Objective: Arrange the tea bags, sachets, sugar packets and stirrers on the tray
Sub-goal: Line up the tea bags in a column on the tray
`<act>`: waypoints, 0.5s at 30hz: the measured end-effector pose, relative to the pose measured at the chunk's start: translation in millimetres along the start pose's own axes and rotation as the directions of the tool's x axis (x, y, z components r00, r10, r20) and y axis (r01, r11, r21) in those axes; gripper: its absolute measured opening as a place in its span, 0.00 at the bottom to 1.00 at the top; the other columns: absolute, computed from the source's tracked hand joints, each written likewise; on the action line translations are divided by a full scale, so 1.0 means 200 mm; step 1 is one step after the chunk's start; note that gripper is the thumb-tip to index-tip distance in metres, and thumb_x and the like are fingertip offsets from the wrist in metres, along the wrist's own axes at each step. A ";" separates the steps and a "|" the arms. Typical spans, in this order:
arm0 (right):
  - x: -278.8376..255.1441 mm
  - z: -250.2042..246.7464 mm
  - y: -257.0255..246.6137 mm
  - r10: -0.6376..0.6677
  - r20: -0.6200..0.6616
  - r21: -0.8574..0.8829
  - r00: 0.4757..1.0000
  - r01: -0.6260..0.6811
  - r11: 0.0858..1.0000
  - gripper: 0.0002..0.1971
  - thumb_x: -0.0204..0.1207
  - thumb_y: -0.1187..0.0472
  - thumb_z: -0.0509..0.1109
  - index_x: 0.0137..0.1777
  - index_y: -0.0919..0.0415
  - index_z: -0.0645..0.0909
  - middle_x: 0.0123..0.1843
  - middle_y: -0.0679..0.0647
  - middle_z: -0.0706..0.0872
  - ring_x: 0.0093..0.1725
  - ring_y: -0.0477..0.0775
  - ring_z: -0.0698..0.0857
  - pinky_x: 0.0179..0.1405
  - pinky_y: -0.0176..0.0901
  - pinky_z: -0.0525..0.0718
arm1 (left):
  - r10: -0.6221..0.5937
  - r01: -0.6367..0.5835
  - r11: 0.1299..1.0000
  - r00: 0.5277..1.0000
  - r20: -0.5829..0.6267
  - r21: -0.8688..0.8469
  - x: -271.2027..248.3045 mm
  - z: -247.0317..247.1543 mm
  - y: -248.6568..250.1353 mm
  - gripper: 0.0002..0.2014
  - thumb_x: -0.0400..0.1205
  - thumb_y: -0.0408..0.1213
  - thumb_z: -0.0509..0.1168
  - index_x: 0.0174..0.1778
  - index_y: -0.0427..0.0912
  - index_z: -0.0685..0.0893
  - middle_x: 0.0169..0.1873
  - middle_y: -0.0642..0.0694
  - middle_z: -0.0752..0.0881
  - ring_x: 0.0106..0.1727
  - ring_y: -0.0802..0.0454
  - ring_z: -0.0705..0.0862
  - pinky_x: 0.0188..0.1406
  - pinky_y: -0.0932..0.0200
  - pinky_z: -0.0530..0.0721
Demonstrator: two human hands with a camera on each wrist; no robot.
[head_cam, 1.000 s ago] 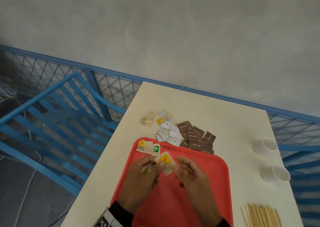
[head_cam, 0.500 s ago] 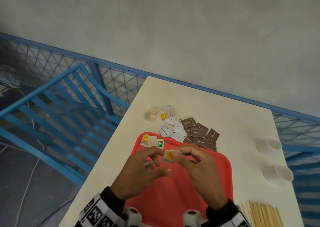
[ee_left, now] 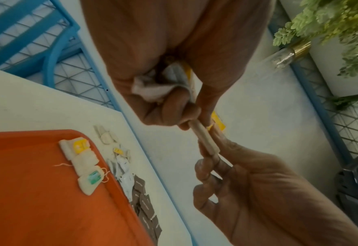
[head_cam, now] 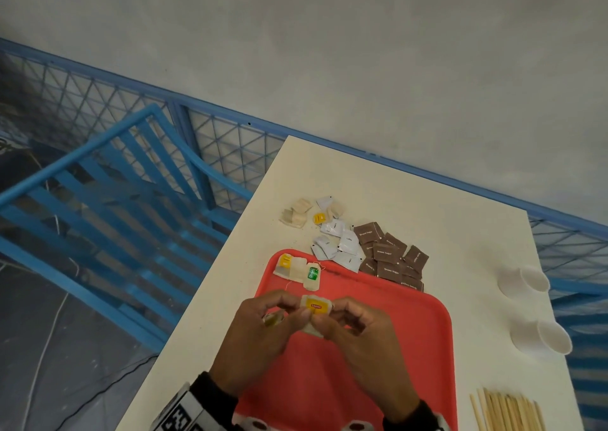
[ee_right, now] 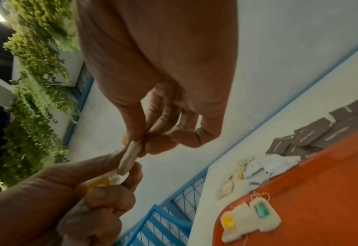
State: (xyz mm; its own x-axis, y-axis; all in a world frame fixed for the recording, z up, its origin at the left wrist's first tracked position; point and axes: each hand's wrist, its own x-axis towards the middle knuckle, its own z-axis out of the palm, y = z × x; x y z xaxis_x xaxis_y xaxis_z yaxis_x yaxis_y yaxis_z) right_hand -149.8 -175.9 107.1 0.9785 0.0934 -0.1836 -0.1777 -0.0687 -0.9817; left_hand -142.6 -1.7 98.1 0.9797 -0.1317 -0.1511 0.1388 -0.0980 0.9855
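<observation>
Above the red tray (head_cam: 388, 338), my left hand (head_cam: 296, 310) and right hand (head_cam: 325, 320) both pinch one tea bag (head_cam: 316, 306), yellow tag up. The left wrist view shows this tea bag (ee_left: 205, 141) edge-on between the fingertips, and a second crumpled tea bag (ee_left: 150, 89) tucked in my left palm. Three tea bags (head_cam: 299, 271) lie in a row at the tray's far left corner. Beyond the tray lie loose tea bags (head_cam: 296, 215), white sachets (head_cam: 340, 246) and brown sugar packets (head_cam: 391, 259). Wooden stirrers (head_cam: 506, 411) lie at the near right.
Two white paper cups (head_cam: 523, 282) (head_cam: 539, 337) stand at the table's right edge. A blue metal chair frame (head_cam: 98, 200) and a blue mesh railing (head_cam: 230, 141) border the cream table (head_cam: 427, 207) on the left and far side.
My right hand has closed in and taken hold of the tea bag that my left hand held; the yellow tag now faces up between both hands.
</observation>
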 end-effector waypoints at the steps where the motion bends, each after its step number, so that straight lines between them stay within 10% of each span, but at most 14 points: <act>1: 0.02 0.01 0.02 0.017 -0.006 -0.002 1.000 -0.017 1.000 0.04 0.72 0.67 0.78 0.43 0.58 0.91 0.38 0.61 0.91 0.34 0.47 0.84 0.36 0.38 0.82 | -0.027 0.027 1.000 0.999 -0.019 0.004 0.00 -0.01 -0.02 0.03 0.79 0.35 0.72 0.40 0.42 0.88 0.20 0.57 0.82 0.22 0.64 0.76 0.26 0.70 0.74; 9: 0.36 0.20 0.52 0.400 -0.194 -0.100 0.896 -0.424 0.900 0.13 0.72 0.67 0.78 0.28 0.56 0.84 0.23 0.48 0.81 0.25 0.46 0.75 0.23 0.34 0.74 | -0.356 0.344 0.934 0.922 -0.155 -0.098 -0.06 -0.19 -0.23 0.10 0.82 0.45 0.67 0.43 0.43 0.88 0.22 0.45 0.79 0.20 0.56 0.74 0.19 0.67 0.72; 15: 0.63 0.37 0.64 0.470 -0.338 -0.099 0.815 -0.528 0.844 0.08 0.69 0.61 0.80 0.31 0.60 0.86 0.31 0.50 0.89 0.33 0.53 0.86 0.36 0.43 0.87 | -0.475 0.401 0.837 0.870 -0.131 -0.373 -0.06 -0.29 -0.27 0.24 0.82 0.56 0.57 0.52 0.38 0.86 0.36 0.39 0.86 0.22 0.51 0.77 0.21 0.61 0.72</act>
State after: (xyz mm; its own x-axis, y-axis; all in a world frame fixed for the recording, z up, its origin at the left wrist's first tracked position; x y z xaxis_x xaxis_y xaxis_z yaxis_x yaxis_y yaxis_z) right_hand -57.3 -100.3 -45.7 0.7495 -0.2924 -0.5940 -0.6558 -0.2058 -0.7263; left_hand -154.1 61.6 51.2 0.8053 0.0609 -0.5897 0.5629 0.2335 0.7928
